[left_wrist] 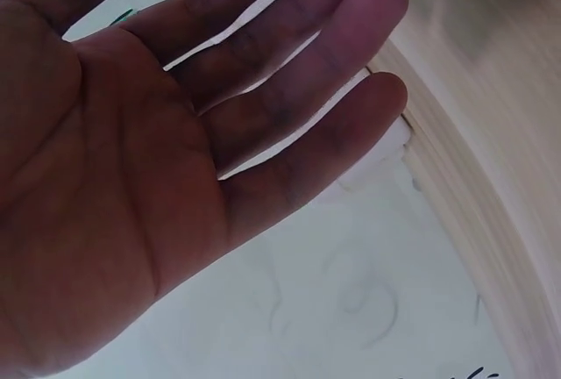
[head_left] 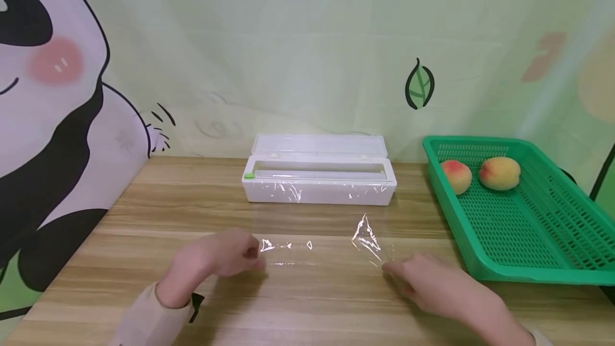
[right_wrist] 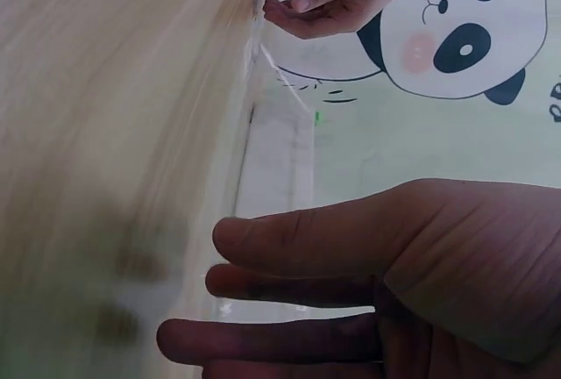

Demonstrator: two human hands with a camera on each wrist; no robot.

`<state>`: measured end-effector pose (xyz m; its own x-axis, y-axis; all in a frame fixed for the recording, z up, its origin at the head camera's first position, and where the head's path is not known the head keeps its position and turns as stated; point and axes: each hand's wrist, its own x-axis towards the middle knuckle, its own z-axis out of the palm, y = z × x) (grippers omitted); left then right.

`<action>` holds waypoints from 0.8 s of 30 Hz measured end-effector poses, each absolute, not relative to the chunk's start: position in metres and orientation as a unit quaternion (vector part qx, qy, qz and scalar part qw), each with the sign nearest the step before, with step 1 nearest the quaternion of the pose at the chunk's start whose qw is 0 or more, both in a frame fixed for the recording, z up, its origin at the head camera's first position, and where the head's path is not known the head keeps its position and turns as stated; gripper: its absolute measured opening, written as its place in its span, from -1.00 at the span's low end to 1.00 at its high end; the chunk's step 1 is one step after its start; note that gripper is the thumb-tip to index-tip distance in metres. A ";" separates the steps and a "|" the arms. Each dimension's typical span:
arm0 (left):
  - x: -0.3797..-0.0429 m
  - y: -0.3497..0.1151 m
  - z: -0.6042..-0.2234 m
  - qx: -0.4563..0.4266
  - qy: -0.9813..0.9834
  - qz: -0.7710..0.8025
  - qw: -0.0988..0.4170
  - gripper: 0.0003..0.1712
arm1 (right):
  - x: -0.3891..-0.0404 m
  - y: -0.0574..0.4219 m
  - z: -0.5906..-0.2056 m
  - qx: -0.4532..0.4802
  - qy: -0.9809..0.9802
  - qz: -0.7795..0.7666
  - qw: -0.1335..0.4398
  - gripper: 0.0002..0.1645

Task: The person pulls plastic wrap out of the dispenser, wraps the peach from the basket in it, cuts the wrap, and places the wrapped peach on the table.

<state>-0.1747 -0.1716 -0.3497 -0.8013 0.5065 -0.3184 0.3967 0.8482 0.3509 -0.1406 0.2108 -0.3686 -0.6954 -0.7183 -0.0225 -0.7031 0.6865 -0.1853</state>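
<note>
A clear sheet of plastic wrap (head_left: pixel 312 247) stretches forward from a white wrap dispenser (head_left: pixel 319 191) whose lid stands up at the back. At the near left corner of the sheet, my left hand (head_left: pixel 223 255) pinches the wrap; its other fingers are spread in the left wrist view. My right hand (head_left: pixel 432 284) pinches the near right corner, thumb (right_wrist: pixel 298 239) and index finger close together in the right wrist view. Glints and creases show on the film between the hands. Inside the dispenser a roll (head_left: pixel 319 174) is visible, with a green slider (head_left: pixel 249 175) at the left end.
A green plastic basket (head_left: pixel 543 276) stands at the right, close to my right hand, with two peaches (head_left: pixel 499 173) (head_left: pixel 456 177) in it. The wooden table (head_left: pixel 120 250) ends at a backdrop cloth (head_left: pixel 326 68) printed with a panda and leaves.
</note>
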 end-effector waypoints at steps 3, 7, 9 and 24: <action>-0.175 -0.174 -0.348 0.218 0.945 0.134 0.204 -0.74 | -0.136 0.209 -0.362 -0.383 0.920 -0.068 0.049 -0.58; -0.179 -0.178 -0.342 0.191 0.958 0.125 0.176 -0.78 | -0.129 0.209 -0.346 -0.384 0.921 -0.063 0.030 -0.54; -0.181 -0.181 -0.338 0.178 0.965 0.118 0.152 -0.74 | -0.126 0.210 -0.334 -0.387 0.920 -0.059 0.008 -0.54; -0.217 -0.186 -0.335 0.099 0.979 0.175 0.039 -0.50 | -0.133 0.215 -0.241 -0.368 0.919 -0.045 -0.135 -0.76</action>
